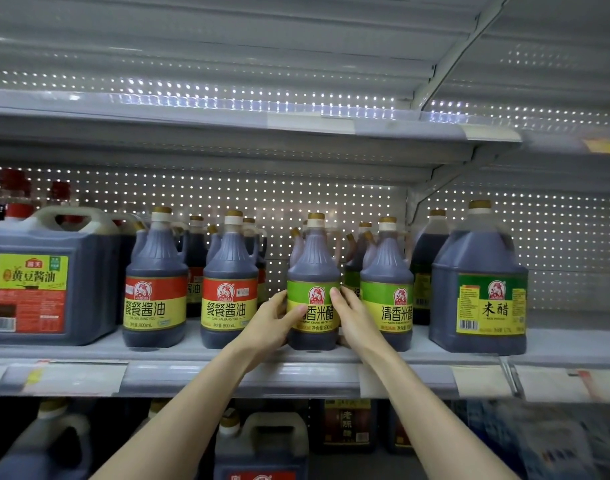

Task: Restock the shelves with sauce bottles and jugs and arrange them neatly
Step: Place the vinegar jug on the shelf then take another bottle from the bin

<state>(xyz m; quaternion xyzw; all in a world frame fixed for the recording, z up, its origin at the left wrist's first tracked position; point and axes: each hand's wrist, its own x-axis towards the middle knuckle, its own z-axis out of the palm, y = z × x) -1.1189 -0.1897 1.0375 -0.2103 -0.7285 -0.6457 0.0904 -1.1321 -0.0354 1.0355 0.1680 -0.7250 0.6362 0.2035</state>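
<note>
On shelf, left hand, right hand: each grip curled round green-label 清香米醋 800mL bottle.

A white perforated back panel spans the far side, light glinting through its holes. A slanted support arm crosses the upper right. Along the near edge runs a clear price rail holding paper tags. A blurred yellow tag sits far right. Low right lies what may be blue-and-white packaging.
</note>
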